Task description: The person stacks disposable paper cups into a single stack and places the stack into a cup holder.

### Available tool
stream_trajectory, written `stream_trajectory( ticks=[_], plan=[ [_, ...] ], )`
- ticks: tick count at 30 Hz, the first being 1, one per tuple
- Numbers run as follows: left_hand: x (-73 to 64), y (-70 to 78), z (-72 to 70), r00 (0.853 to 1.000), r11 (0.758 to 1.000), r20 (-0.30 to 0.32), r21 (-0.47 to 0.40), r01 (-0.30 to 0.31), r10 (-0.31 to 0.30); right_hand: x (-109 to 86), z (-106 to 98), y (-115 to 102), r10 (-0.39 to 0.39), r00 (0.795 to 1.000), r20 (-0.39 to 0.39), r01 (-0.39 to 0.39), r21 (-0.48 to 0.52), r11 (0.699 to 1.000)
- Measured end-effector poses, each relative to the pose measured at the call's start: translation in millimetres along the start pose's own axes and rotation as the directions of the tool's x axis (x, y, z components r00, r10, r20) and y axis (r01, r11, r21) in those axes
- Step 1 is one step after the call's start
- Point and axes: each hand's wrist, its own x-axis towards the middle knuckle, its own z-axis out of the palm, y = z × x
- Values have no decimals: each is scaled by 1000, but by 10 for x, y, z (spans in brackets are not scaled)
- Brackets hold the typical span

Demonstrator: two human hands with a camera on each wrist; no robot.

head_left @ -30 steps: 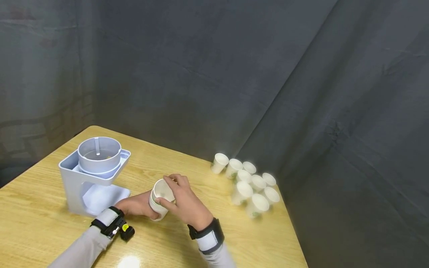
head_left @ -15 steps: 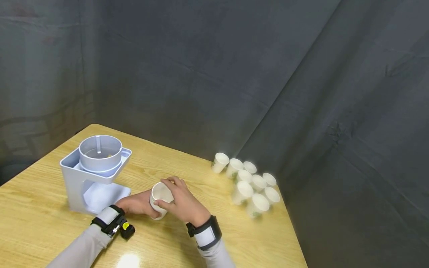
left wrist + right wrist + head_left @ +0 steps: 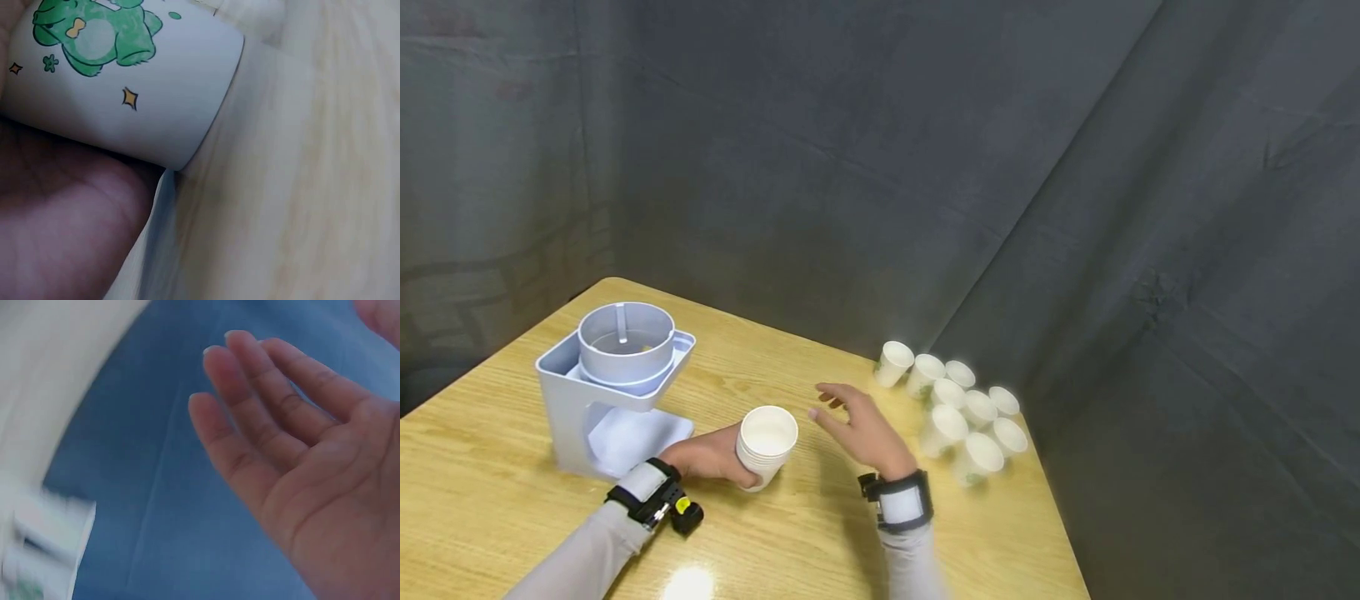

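My left hand grips a stack of nested white paper cups from the left side, mouths facing up. In the left wrist view, a green cartoon bear shows on the outer cup against my palm. Off to the right of the stack, my right hand hovers over the table, its fingers extended and holding nothing. Its bare palm and spread fingers fill the right side of the right wrist view, where a blurred white cup shows at the lower left.
Several single paper cups stand in a cluster at the table's right edge. A pale lavender stand with a round bowl on top is at the left. Dark grey cloth hangs behind the wooden table.
My right hand has let go of the cup stack's rim and moved right, its fingers straightening. The left hand keeps its hold on the stack in nearly the same place.
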Motion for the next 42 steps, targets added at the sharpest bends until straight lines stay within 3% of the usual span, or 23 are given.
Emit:
stream_trajectory(
  ticks=[4,9,16,21,28,36,42],
  plan=[
    [14,1,19,1000,1000,3,-12,-11,11,-181,-334,348,164,982,-98,-163,18,986],
    [26,-8,15,1000,1000,10,-20,-13,13,-437,-610,804,345,920,-186,-348,18,938],
    [27,-18,-12,1000,1000,6,-22,-16,16,-595,-674,1182,519,836,-179,-522,33,853],
    [24,-23,-14,1000,1000,3,-17,-2,3,-615,-601,1281,567,812,-135,-569,27,822],
    [23,-17,-8,1000,1000,-3,-23,8,-8,-613,-575,1264,582,805,-117,-581,49,813],
    [12,-28,-9,1000,1000,-7,-18,14,-14,-519,-511,1246,484,863,-145,-489,-3,872],
    [6,-30,0,1000,1000,0,-25,8,-8,-423,-425,1151,444,882,-156,-453,-27,891]
  ],
)
